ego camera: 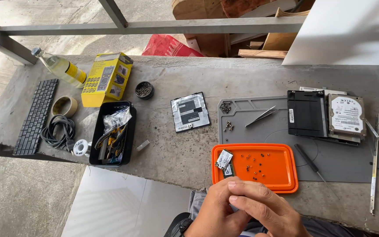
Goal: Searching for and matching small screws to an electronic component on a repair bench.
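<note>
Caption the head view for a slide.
Two hands meet below an orange tray of screws, beside a grey mat with tweezers and a hard drive.

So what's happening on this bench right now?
A person sits at a concrete bench, both hands together below its near edge, left hand and right hand closed around something hidden. Just ahead, an orange tray holds small screws and small circuit cards. Tweezers lie on the grey mat.

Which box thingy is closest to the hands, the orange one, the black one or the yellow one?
The orange tray with tiny screws: it lies just above both hands. The black bin and yellow box sit far off to the left.
</note>
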